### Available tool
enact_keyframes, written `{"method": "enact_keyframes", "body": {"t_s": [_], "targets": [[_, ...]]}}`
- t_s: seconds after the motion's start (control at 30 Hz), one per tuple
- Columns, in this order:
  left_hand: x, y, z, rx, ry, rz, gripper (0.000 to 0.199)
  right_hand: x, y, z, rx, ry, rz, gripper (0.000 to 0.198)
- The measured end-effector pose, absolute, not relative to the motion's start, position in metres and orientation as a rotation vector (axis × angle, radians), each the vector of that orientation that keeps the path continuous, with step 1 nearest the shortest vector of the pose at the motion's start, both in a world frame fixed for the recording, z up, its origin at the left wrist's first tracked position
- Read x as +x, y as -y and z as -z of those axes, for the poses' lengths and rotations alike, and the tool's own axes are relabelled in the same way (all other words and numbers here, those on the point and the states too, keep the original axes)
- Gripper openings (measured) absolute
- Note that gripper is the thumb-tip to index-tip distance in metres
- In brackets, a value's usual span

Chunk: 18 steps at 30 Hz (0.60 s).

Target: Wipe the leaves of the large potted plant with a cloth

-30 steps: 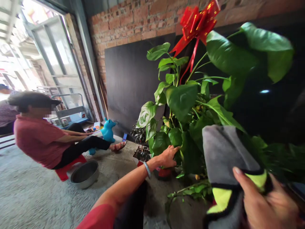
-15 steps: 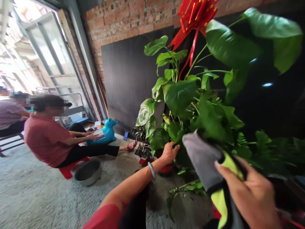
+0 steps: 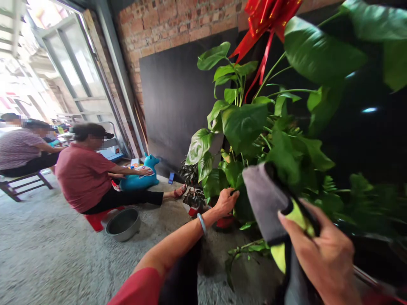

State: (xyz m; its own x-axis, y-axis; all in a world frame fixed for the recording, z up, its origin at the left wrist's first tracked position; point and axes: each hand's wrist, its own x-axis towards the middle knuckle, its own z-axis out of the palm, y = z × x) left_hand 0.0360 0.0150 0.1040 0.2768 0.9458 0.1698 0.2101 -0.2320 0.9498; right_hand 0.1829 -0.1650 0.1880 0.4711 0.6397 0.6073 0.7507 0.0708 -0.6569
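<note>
Grey and yellow cloth pressed against the big-leaved green plant, low on the near side of the foliage, folded over and clamped in the right hand. Left hand closed round a leaf or stem on the plant's left side, low down, just above the red pot. Hands apart, one on each flank of the plant.

Risks, as judged from this pose: leaf stalks thin and long, so a hard wipe with the cloth likely to snap or tear one, more so if the left hand's hold slips. Pull from both sides at once could tip the red pot; base mostly hidden by leaves, so footing hard to judge. Small dark-leaved plant just left of the green plant, near the left forearm, open to a knock. Red ribbon bow above the green plant, streamers hanging among the upper stems, liable to snag.

Further left of the plant on the concrete floor: metal basin, a seated person in a red shirt with a blue toy animal, well apart. Brick wall and dark board behind.
</note>
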Motion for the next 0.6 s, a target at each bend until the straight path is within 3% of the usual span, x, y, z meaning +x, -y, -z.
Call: {"method": "enact_keyframes", "body": {"t_s": [0.13,0.27,0.37,0.6], "targets": [[0.04,-0.012,-0.106,1.703,-1.079,-1.028,0.024,0.197,0.117,-0.218,-1.704,1.114,0.405,0.057],[0.039,-0.014,-0.105,1.725,-1.084,-1.04,0.024,0.215,0.109,-0.168,-2.087,1.256,0.115,0.042],[0.036,-0.016,-0.103,1.719,-1.144,-1.02,0.026,0.208,0.14,-0.15,-1.948,1.293,-0.052,0.04],[0.042,-0.009,-0.099,1.605,-1.062,-1.038,0.025,0.178,0.132,-0.198,-1.666,1.123,0.136,0.061]]}}
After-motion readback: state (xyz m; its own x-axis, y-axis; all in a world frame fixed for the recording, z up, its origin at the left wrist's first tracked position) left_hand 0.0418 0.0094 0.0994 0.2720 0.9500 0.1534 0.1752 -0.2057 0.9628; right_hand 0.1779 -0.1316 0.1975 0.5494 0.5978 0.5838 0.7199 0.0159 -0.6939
